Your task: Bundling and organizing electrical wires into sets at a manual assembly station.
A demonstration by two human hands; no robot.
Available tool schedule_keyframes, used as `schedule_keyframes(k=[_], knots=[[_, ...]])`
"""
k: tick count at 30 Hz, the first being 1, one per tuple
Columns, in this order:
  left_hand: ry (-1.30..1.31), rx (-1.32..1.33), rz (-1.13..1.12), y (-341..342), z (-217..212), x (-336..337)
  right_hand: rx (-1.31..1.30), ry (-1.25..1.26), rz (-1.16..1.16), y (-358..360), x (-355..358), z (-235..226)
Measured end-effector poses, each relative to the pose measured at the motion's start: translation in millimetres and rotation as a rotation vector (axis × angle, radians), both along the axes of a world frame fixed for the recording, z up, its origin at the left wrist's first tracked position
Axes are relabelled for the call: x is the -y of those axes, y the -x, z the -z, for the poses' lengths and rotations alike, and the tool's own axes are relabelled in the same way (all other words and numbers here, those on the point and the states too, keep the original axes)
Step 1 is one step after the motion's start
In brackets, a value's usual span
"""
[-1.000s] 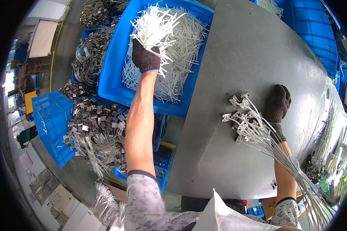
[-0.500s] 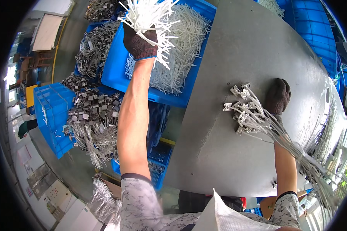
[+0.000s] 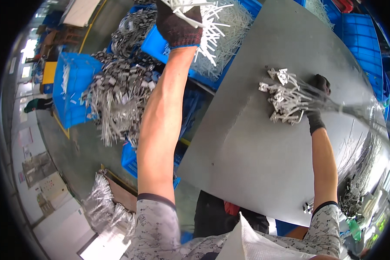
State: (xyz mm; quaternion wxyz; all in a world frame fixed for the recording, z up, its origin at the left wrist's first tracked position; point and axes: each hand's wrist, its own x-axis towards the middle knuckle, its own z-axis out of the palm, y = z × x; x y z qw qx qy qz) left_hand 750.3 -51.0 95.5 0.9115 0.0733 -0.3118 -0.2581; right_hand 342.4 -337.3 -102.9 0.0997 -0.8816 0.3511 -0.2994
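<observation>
My left hand [image 3: 180, 26], in a dark knitted glove, is closed around a bunch of thin white plastic tubes [image 3: 210, 32] whose ends splay out past the fingers. It is above a blue bin [image 3: 154, 42] that holds a heap of similar white tubes [image 3: 232, 37]. My right hand [image 3: 321, 83], also gloved, is over the grey metal table [image 3: 255, 156]. A bundle of grey cables with metal connectors [image 3: 286, 97] crosses over this hand and hides part of it. I cannot make out whether its fingers grip the bundle.
Piles of cables with metal ends [image 3: 117, 86] lie at the left, beside another blue crate [image 3: 73, 89]. Large blue bins [image 3: 362, 47] stand beyond the table's right edge. Loose wires [image 3: 362, 173] lie along the table's right side. A person's dark sleeve [image 3: 41, 104] shows far left.
The cable bundle's tail has swung from the lower right up to nearly level, blurred by motion. The whole view has shifted. My left hand still carries the white tubes.
</observation>
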Motion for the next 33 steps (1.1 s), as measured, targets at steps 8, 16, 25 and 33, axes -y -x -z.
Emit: schedule_keyframes(k=[8, 16, 25, 33], knots=[[-0.595, 0.404, -0.673, 172, -54, -68, 0.155, -0.436, 0.009, 29, -31, -50], [-1.306, 0.28, -1.21, 431, -20, -59, 0.462, -0.833, 0.025, 225, -111, -100], [-1.383, 0.1, -0.875, 609, 82, -15, 0.544, -1.15, 0.326, 403, -219, -159], [-1.485, 0.419, -0.407, 598, 88, 23, 0.465, -1.065, 0.389, 433, -241, -179]])
